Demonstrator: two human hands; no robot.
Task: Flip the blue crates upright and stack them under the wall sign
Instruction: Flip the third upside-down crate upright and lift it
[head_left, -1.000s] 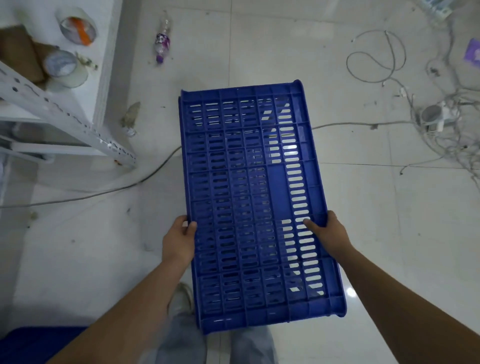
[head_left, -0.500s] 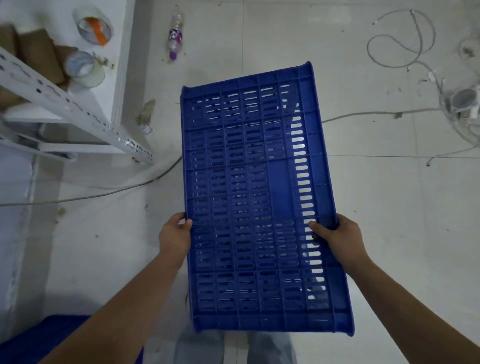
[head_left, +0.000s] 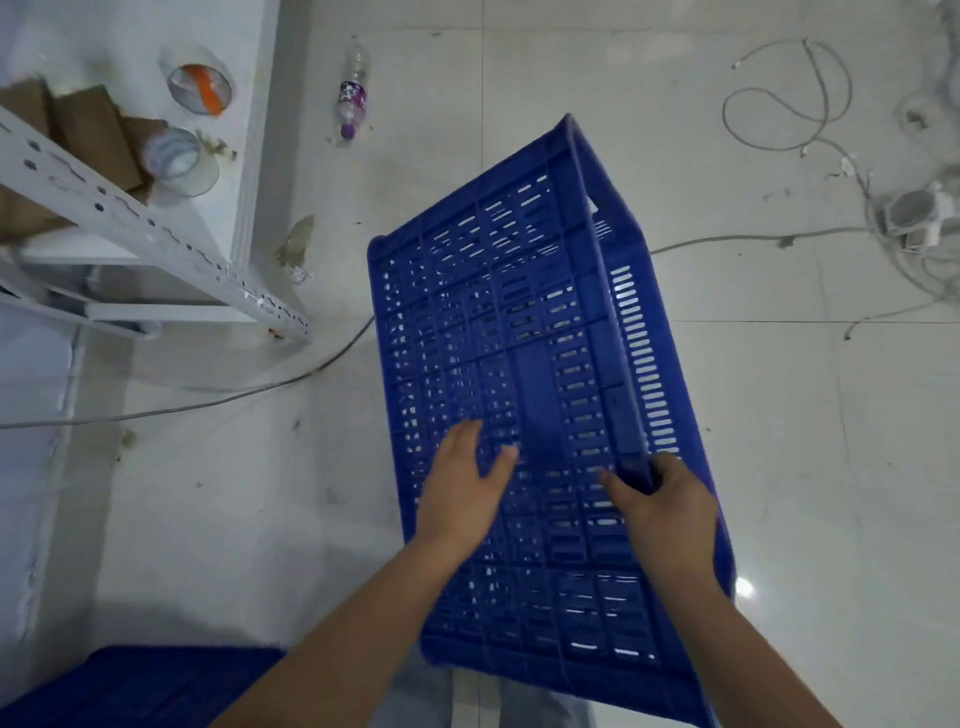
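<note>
A blue slotted crate (head_left: 519, 322) hangs in front of me above the floor, tilted so its right side is raised and its slatted right wall shows. My right hand (head_left: 662, 512) grips that raised right edge near the middle. My left hand (head_left: 462, 488) lies over the crate's ribbed bottom with its fingers spread and straight; it has no hold on the left edge. The corner of another blue crate (head_left: 140, 686) shows at the lower left, partly behind my left forearm. No wall sign is in view.
A white metal shelf (head_left: 156, 234) with tape rolls and cardboard stands at the left. A plastic bottle (head_left: 353, 93) lies on the tiled floor behind the crate. Cables (head_left: 779, 104) and a power strip (head_left: 914, 213) sprawl at the right; one cable (head_left: 208, 402) runs leftward under the crate.
The crate has tipped, its right side rising. My left hand has let go of the left edge and moved onto the crate's bottom. My right hand keeps its grip on the right edge.
</note>
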